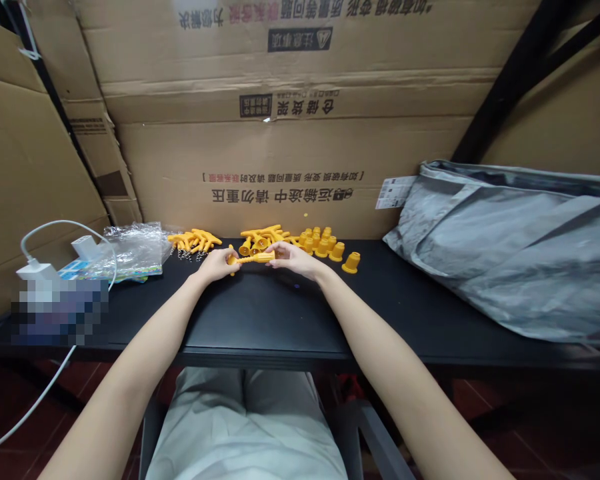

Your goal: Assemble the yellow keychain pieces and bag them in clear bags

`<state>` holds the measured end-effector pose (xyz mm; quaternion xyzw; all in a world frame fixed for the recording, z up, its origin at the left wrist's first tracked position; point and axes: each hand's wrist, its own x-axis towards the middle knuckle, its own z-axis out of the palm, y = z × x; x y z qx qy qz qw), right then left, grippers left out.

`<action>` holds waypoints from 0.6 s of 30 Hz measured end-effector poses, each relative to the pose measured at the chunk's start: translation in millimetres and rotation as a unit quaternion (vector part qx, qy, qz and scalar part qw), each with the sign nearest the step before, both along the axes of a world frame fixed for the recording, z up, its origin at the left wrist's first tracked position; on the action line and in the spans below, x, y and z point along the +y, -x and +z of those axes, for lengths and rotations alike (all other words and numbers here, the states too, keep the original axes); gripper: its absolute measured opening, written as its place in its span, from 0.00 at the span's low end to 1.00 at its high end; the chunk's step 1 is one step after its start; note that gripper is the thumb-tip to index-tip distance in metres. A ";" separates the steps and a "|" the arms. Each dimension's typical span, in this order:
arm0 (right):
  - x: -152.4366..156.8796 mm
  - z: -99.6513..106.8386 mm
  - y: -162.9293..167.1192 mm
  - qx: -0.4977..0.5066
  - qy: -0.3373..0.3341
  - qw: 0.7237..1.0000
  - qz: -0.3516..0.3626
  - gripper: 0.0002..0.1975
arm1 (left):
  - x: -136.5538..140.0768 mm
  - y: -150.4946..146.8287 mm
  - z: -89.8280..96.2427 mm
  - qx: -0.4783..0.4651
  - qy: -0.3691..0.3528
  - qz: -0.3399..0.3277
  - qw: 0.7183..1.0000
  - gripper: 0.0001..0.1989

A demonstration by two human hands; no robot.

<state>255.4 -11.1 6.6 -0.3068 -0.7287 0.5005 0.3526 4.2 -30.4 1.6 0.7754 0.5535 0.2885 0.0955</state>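
Observation:
Both hands hold a yellow plastic corkscrew (pixel 254 259) sideways above the black table. My left hand (pixel 218 264) is closed around its crosswise handle (pixel 233 260) at the left end. At the other end, my right hand (pixel 296 260) pinches the wider, ribbed yellow part. Just behind the hands lies a pile of yellow pieces (pixel 265 236), some with flared, bell-like ends. Yellow handles with metal spirals (pixel 195 240) lie beyond my left hand. To the right of the pile, several yellow flanged caps (pixel 322 248) stand in rows, with one cap (pixel 351 263) nearest me.
Clear plastic wrapping (pixel 135 248) lies at the left, near a white charger (pixel 39 275) with a cable and a blurred-out object (pixel 60 313). A large grey bag (pixel 510 260) fills the right side. Cardboard (pixel 290 147) stands along the back of the black table (pixel 265 320).

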 end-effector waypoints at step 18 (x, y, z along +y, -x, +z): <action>0.4 -3.6 11.1 -0.011 0.077 0.992 -0.094 0.15 | -8.6 -4.5 6.4 0.078 -0.101 -0.008 0.992 0.10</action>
